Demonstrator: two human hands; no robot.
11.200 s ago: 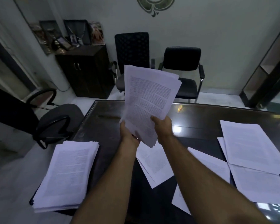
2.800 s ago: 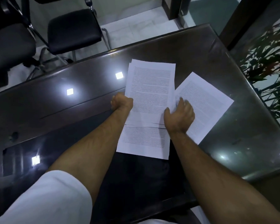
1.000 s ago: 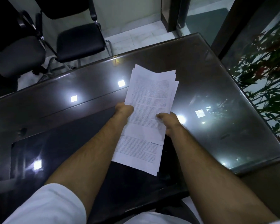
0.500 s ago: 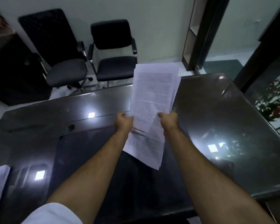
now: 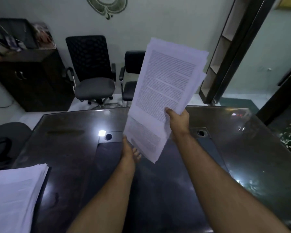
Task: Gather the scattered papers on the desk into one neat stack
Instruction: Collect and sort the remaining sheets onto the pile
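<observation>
2 bare hands show above the dark glass-topped desk (image 5: 65, 148); the right hand (image 5: 178, 119) grips a sheaf of printed papers (image 5: 165, 91) by its right edge, thumb across the top sheet and fingers curled behind, so the sheaf stands raised and tilted over the desk's far edge, its sheets uneven at the top and bottom; the left hand (image 5: 128, 152) is beneath the sheaf's lower left corner, fingers loosely spread and closed on nothing, though whether they touch the paper I cannot tell; 1 larger stack of papers (image 5: 15, 197) lies at the desk's near left corner, overhanging the left edge; 2 black chairs (image 5: 92, 71) stand beyond the far edge, beside a dark cabinet (image 5: 32, 78).
</observation>
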